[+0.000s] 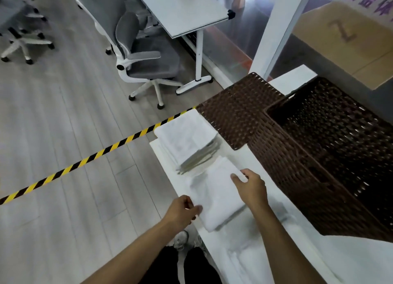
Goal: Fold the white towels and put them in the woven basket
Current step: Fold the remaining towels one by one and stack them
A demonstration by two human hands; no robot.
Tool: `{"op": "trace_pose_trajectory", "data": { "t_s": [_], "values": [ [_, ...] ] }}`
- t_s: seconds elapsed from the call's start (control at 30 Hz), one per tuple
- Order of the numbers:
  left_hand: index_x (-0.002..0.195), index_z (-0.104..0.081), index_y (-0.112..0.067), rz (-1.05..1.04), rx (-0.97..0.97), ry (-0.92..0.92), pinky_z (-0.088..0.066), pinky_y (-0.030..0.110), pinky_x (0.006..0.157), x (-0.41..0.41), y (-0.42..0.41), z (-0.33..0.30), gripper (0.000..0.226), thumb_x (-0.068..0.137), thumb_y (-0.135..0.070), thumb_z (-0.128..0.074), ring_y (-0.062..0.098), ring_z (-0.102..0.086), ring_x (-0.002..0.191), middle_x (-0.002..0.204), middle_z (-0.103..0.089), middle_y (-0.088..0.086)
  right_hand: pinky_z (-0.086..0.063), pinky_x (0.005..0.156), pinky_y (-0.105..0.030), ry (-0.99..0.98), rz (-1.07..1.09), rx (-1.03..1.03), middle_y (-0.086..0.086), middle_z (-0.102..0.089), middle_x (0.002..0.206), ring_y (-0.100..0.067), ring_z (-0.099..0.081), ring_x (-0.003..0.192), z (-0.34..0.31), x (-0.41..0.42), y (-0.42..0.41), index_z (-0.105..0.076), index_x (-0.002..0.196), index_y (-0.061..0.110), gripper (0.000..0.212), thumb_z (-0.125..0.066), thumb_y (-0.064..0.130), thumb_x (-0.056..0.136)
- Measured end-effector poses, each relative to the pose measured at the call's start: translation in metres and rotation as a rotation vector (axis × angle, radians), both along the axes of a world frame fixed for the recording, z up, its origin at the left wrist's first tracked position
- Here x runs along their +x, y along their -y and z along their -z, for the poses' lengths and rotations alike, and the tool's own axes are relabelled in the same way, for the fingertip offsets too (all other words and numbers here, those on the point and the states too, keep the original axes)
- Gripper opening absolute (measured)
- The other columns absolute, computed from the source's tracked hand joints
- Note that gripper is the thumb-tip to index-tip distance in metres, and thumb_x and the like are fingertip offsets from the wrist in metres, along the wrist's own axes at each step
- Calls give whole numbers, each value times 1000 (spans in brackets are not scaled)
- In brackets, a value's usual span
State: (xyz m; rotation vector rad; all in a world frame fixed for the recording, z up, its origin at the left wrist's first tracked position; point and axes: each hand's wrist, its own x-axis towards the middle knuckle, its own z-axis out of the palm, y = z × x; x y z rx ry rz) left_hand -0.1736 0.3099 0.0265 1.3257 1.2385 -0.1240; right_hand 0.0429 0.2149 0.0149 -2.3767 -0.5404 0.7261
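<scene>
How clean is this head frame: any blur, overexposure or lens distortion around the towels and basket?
Head view: soft overall, with the folded towel and white table blown out so their edges merge; the left hand and right hand are slightly smeared; the woven basket interior is dark; wide-angle bending curves the striped floor tape.
</scene>
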Motion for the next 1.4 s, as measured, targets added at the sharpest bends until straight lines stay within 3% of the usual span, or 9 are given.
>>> {"op": "trace_pose_trajectory", "data": {
  "t_s": [0.13, 0.23, 0.33, 0.43, 0.67, 0.8, 0.9, 1.23, 1.4],
  "values": [
    [85, -53, -14, 71, 8, -70, -46, 28, 63, 2, -1, 10, 31, 89, -37, -73, 13, -61, 67, 86, -64, 3, -47, 92, -46, 94, 32, -55, -7, -75, 106, -35, -65, 101, 26, -4, 3, -69, 108, 20, 32, -70, 46, 91],
    [119, -49, -21, 213, 486, -157, -45, 28, 75, -7, -3, 6, 47, 86, -43, -74, 16, -54, 97, 114, -55, -7, -43, 87, -44, 268, 47, -69, -6, -70, 106, -32, -62, 100, 29, -10, 3, -67, 113, 21, 34, -77, 39, 86],
    [129, -49, -22, 461, 1006, -63, -47, 36, 92, -10, -6, 3, 62, 77, -35, -81, 25, -50, 110, 132, -50, 0, -39, 80, -41, 517, 50, -37, -4, -65, 104, -29, -57, 95, 20, -30, 9, -66, 114, 22, 38, -80, 27, 79],
    [135, -53, -25, 819, 1152, 14, -44, 45, 103, -5, -9, 9, 59, 83, -45, -71, 34, -46, 133, 150, -47, 6, -39, 74, -37, 641, 2, -6, -4, -67, 99, -26, -58, 87, 17, -57, 25, -69, 105, 20, 25, -76, 23, 81],
    [155, -30, -29, 1189, 972, -167, -10, 53, 123, 1, -15, 11, 72, 94, -65, -23, 40, -7, 153, 167, -14, 11, -46, 92, -42, 468, -85, -148, -1, -68, 122, -26, -63, 110, 24, -103, 55, -68, 126, 22, 43, -64, 42, 88],
    [140, -55, -23, 1201, 1057, -72, -36, 57, 112, 1, -15, 9, 61, 87, -54, -51, 45, -39, 141, 149, -48, 16, -44, 100, -44, 422, -19, -128, -1, -64, 132, -24, -59, 120, 9, -109, 55, -61, 134, 22, 46, -65, 38, 91],
    [137, -58, -23, 1171, 1122, 38, -42, 56, 106, 3, -12, 2, 59, 82, -41, -69, 44, -48, 133, 143, -55, 14, -47, 103, -42, 439, 57, -101, -2, -64, 136, -22, -59, 124, -3, -112, 60, -60, 136, 21, 47, -68, 37, 92],
    [130, -61, -18, 1194, 1256, 388, -48, 49, 95, 31, 61, -58, 54, 80, -30, -73, 38, -56, 121, 135, -59, 11, -38, 110, -40, 534, 311, -22, 0, -56, 144, -22, -52, 130, -65, -119, 152, -55, 141, 23, 46, -61, 32, 96],
    [129, -61, -23, 1207, 1205, 498, -46, 47, 100, 37, 136, -82, 44, 87, -36, -54, 32, -54, 123, 136, -58, 6, -35, 112, -37, 558, 390, -47, 2, -53, 145, -20, -51, 131, -86, -128, 231, -52, 141, 26, 43, -57, 34, 99]
  ]
}}
